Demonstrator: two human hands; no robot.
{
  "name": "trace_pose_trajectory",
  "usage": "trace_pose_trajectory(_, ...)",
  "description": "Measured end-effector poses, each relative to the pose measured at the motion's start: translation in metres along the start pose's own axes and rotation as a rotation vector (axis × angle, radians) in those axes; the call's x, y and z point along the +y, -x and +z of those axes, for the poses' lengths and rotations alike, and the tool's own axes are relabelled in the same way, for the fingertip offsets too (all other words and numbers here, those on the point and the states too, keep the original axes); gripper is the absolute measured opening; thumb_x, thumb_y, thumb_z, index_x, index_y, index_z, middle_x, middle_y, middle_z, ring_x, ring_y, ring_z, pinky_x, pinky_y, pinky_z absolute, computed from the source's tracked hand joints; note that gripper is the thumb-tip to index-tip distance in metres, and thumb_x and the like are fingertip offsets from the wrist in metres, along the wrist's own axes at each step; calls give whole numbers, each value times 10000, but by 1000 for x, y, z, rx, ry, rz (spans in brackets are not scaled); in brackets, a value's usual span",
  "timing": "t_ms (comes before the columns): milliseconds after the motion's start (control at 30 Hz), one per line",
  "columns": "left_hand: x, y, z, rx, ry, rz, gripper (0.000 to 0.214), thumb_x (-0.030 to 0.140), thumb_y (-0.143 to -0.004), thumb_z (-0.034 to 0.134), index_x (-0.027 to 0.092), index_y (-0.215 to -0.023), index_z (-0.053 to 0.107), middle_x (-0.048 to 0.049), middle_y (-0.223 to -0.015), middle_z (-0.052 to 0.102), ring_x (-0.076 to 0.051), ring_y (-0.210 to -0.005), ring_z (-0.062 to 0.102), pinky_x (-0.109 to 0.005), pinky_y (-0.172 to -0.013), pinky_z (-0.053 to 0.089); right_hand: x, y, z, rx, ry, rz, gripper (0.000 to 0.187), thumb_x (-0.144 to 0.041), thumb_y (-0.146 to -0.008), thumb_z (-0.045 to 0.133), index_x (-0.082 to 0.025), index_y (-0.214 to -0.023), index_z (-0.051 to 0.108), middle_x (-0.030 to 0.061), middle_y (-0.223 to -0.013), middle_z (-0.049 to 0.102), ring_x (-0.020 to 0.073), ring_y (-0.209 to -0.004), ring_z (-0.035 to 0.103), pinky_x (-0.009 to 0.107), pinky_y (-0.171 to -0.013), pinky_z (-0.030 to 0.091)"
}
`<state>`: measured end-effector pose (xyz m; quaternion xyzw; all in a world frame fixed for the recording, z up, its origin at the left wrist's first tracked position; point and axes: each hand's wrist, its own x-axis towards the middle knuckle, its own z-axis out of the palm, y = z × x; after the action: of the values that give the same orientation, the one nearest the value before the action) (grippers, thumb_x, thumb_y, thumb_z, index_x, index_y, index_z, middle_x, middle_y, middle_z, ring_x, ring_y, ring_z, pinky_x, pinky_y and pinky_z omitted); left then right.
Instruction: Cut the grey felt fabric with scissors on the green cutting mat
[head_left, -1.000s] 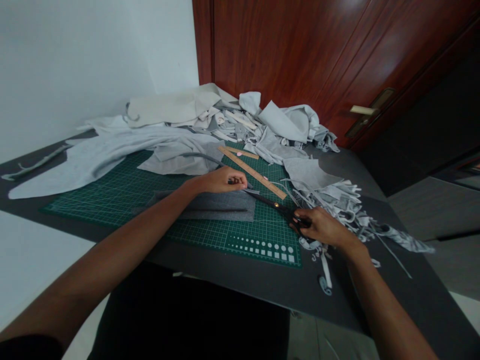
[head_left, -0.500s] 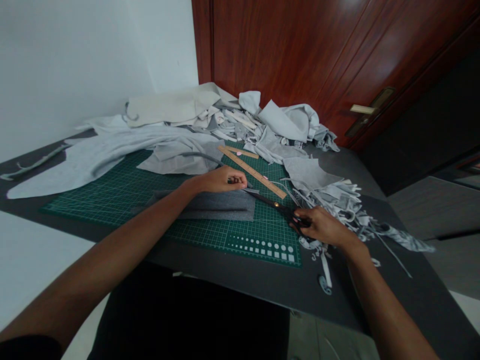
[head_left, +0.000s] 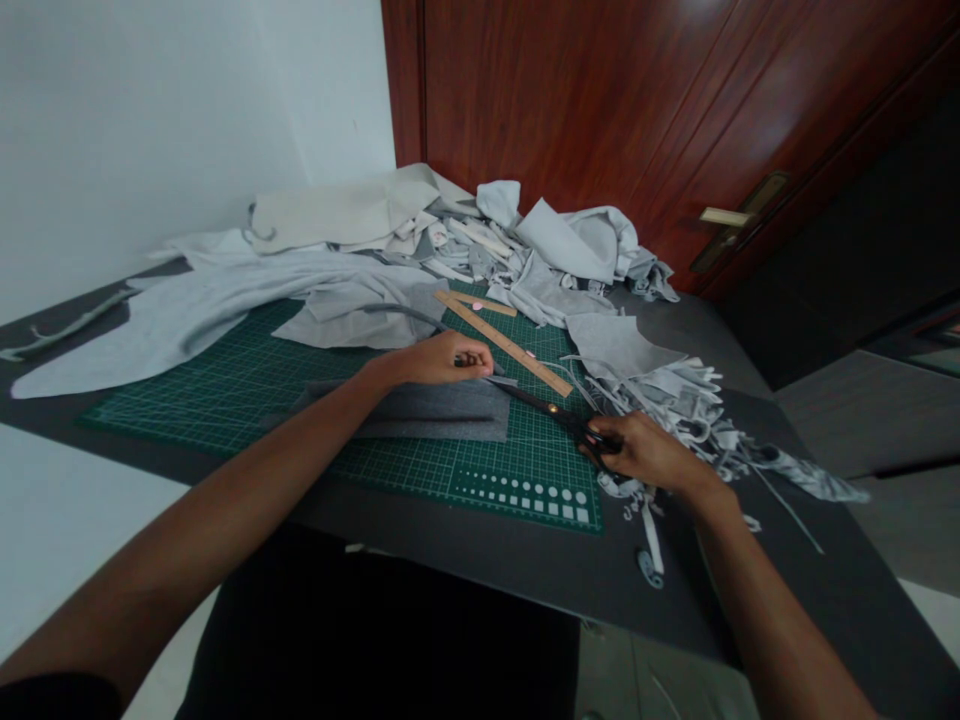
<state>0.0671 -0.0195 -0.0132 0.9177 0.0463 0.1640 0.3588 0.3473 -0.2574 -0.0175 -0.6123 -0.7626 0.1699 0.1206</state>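
Scissors (head_left: 547, 408): black-handled, lying slanted across the green cutting mat (head_left: 225, 400), tips just beside my left hand at the far edge of the dark grey fabric (head_left: 427, 412).
Right hand (head_left: 651, 452): clamped on the scissor handles.
Left hand (head_left: 442, 360): curled at the fabric's far edge; I cannot tell whether it grips anything.
Nearby: a wooden ruler (head_left: 504, 345) on the mat, pale grey fabric scraps (head_left: 660, 400) heaped beyond the scissors.
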Motion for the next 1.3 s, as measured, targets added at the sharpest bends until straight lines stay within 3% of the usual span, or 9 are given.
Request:
trace_pose_trajectory(700, 1, 1, -1, -13, 0, 0, 177, 292, -901, 619, 140, -916, 707, -65, -859, 726, -137, -766, 643, -234, -709, 458, 0, 1, 0, 7, 5, -8, 68, -182, -816, 572, -184, -765, 617, -26, -621, 567, 115, -533, 470, 240, -545, 320)
trace_pose_trajectory(1300, -6, 1, 1, 6, -29, -8, 173, 288, -916, 595, 140, -930, 684, -63, -877, 725, -129, -769, 652, -232, -702, 453, -6, 3, -2, -35, -12, 71, 230, -353, -820, 652, -194, -696, 543, -32, -582, 521, 110, -517, 468, 234, -495, 327)
